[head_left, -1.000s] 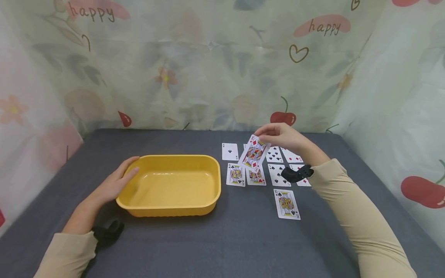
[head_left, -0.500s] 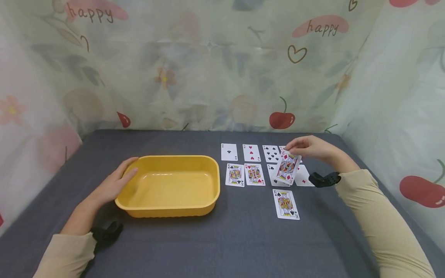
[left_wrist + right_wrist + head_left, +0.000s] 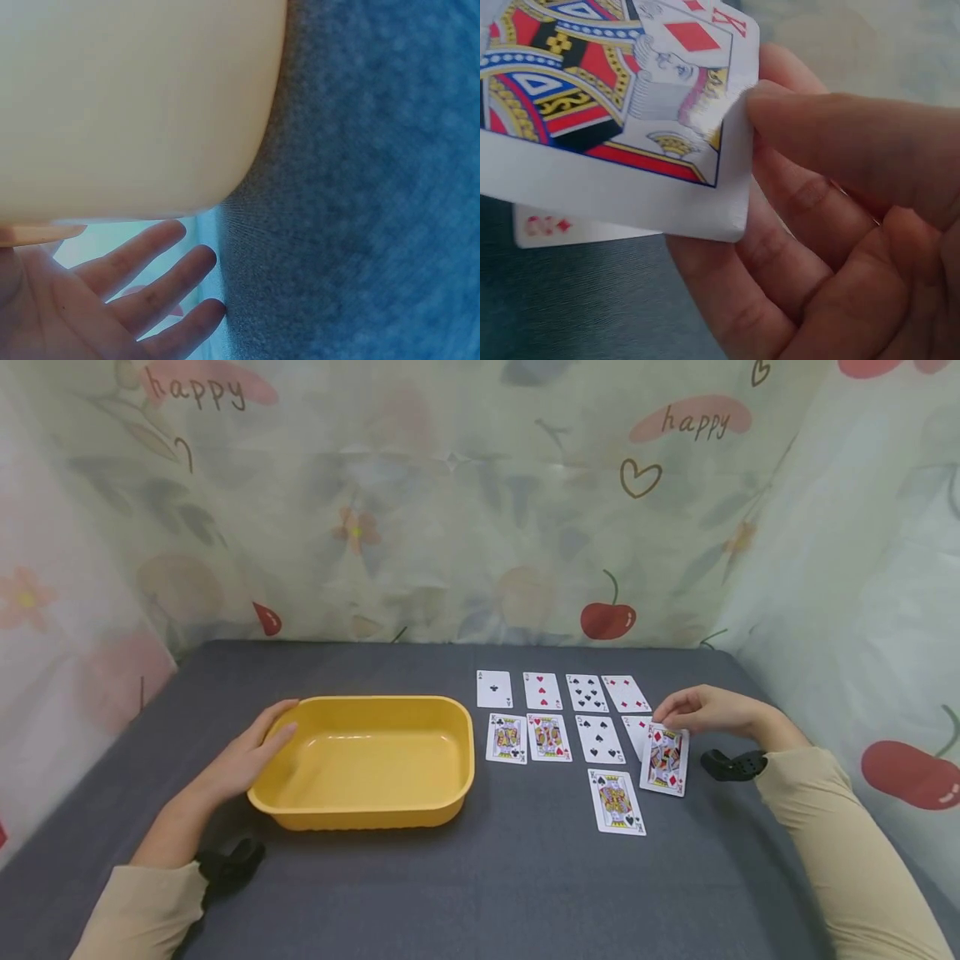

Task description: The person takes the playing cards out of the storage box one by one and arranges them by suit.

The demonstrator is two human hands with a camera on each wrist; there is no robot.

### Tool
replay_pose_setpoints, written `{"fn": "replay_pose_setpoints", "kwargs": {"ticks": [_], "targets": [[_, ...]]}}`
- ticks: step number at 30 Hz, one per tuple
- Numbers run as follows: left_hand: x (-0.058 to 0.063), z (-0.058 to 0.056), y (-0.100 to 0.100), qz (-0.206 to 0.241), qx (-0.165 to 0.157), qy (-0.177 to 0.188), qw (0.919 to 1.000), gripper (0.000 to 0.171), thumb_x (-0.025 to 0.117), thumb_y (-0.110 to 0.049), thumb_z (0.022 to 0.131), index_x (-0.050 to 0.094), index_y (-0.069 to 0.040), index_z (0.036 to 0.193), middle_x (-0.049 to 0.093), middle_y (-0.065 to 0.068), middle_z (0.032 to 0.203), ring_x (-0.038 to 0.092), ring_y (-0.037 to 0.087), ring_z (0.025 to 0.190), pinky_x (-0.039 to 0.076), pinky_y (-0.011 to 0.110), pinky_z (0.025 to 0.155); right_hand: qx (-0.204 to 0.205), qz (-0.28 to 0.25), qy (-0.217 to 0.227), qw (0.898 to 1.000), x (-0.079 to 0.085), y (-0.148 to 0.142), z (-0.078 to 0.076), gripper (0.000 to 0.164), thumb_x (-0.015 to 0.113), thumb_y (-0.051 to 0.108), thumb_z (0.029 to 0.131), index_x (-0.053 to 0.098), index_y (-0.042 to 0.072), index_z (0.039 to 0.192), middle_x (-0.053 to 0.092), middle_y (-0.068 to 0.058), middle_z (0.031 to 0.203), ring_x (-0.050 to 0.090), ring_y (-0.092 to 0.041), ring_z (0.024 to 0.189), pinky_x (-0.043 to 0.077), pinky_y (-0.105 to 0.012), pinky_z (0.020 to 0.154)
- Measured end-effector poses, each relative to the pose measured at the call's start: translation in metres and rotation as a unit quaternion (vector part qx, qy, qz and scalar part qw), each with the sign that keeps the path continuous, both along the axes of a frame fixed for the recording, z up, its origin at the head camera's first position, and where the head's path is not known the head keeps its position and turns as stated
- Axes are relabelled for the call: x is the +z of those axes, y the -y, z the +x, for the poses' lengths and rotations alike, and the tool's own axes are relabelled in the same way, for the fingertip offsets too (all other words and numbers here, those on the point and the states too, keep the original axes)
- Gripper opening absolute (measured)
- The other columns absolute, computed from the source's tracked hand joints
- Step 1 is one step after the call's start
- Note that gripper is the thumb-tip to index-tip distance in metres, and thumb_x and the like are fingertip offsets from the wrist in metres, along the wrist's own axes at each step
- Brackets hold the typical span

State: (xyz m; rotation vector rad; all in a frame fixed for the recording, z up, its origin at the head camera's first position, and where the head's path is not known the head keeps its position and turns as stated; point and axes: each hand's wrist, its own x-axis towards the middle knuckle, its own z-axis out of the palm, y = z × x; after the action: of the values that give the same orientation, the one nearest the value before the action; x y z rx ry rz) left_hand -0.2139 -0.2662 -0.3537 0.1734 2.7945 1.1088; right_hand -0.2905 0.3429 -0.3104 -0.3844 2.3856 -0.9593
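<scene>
My right hand (image 3: 705, 708) pinches the king of diamonds (image 3: 665, 760) by its top edge, thumb on its face. In the right wrist view the king (image 3: 562, 90) fills the upper left, and a red two (image 3: 547, 225) shows below it. The held card overlaps the two of diamonds (image 3: 634, 731) in the head view. Down and to the left lies the king of spades (image 3: 617, 802), face up. My left hand (image 3: 251, 756) rests at the left side of the yellow tray (image 3: 360, 819); in the left wrist view its fingers (image 3: 161, 296) are straight and spread beside the tray wall.
Two rows of face-up cards lie on the dark cloth: ace of clubs (image 3: 494, 689), three of hearts (image 3: 542, 691), seven of spades (image 3: 587, 693) and four of diamonds (image 3: 627, 693) behind; king of clubs (image 3: 507, 738), king of hearts (image 3: 549, 737) and five of spades (image 3: 599, 739) in front.
My right hand has carried the king of diamonds rightward and toward me, from over the three of hearts, past the five of spades, to the right of the king of spades. The left hand stays put.
</scene>
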Motion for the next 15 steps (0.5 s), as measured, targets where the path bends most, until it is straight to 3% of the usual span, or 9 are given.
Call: {"fn": "replay_pose_setpoints", "kwargs": {"ticks": [7, 15], "targets": [[-0.001, -0.001, 0.001, 0.006, -0.001, 0.002, 1.0, 0.068, 0.029, -0.049, 0.099, 0.01, -0.007, 0.15, 0.015, 0.028, 0.152, 0.021, 0.049, 0.136, 0.022, 0.065, 0.105, 0.023, 0.013, 0.023, 0.999, -0.016, -0.004, 0.009, 0.029, 0.061, 0.018, 0.09, 0.06, -0.005, 0.108, 0.064, 0.001, 0.09, 0.058, -0.006, 0.078, 0.049, -0.024, 0.072], [-0.002, 0.0, 0.002, 0.006, 0.0, 0.004, 1.0, 0.069, 0.03, -0.049, 0.099, 0.01, -0.006, 0.149, 0.014, 0.028, 0.152, 0.019, 0.049, 0.136, 0.021, 0.066, 0.105, 0.062, 0.002, 0.041, 0.997, -0.033, -0.007, 0.013, 0.026, 0.06, 0.014, 0.09, 0.059, -0.006, 0.106, 0.059, 0.012, 0.075, 0.05, 0.001, 0.068, 0.044, -0.018, 0.062]]}}
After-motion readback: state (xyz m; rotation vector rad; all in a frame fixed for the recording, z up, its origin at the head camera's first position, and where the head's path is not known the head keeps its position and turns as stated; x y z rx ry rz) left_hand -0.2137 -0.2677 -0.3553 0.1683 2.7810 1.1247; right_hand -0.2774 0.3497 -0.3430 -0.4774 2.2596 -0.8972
